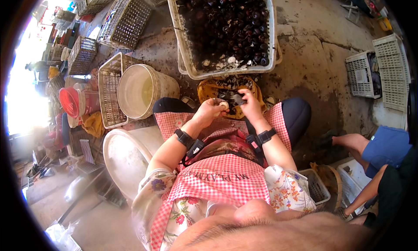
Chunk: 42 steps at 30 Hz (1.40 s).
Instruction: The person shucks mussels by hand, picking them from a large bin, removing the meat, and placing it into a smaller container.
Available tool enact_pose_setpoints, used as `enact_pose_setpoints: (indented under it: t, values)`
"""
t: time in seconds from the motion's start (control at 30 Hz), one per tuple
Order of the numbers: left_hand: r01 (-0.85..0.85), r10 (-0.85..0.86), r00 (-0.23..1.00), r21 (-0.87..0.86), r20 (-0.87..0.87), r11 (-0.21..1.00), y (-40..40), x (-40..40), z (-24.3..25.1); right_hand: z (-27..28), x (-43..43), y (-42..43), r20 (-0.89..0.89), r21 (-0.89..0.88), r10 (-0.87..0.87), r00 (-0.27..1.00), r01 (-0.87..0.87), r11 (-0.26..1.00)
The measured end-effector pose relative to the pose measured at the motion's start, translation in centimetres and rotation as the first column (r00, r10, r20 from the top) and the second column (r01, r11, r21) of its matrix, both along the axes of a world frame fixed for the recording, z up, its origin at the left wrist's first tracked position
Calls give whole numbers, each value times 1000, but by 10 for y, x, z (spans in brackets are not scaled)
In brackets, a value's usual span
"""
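Observation:
Pinched in the fingers of my left hand (211, 111) is a small pale, peeled-looking piece (224, 104). My right hand (250, 104) is just to the right of it, its fingers around a dark grey tool (239, 99) whose kind I cannot tell. Both hands are over a yellow-orange basin or bag (204, 88) that holds dark scraps and pale bits. Beyond it stands a large white plastic crate (225, 75) filled with dark, reddish-brown round produce, with several pale pieces at its near edge.
Left of my knee stand a cream plastic bucket (163, 87), a slatted crate (104, 97) and a large white tub (112, 162). A red basket (69, 102) and stacked crates lie farther left. At right are white crates (361, 76) and another person's bare leg and blue clothing (387, 149).

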<state>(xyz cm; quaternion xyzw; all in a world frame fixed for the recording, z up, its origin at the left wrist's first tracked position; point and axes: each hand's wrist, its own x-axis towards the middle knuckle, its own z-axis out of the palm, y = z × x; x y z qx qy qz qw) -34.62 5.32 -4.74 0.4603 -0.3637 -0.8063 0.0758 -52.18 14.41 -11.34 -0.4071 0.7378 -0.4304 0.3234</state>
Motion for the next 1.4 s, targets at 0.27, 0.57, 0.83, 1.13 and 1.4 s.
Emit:
enact_pose_setpoints:
  t: [0.27,0.57,0.83,1.13,1.4]
  values:
    - [145,-116,980,-182,164,972,1,-2,8,3,1,-2,106,13,57,993,-58,998]
    - [186,-141,970,-237,196,954,6,3,0,13,14,-1,175,-196,185,967,-150,969]
    - [195,-135,969,-302,207,933,2,5,3,10,16,-6,335,-297,203,920,-102,950]
    - [22,-22,999,-10,34,1000,-7,2,21,-31,0,-3,512,132,-304,804,276,952]
    - [-94,117,985,175,-128,980,-5,10,1,45,10,-4,-79,-184,98,992,-111,977]
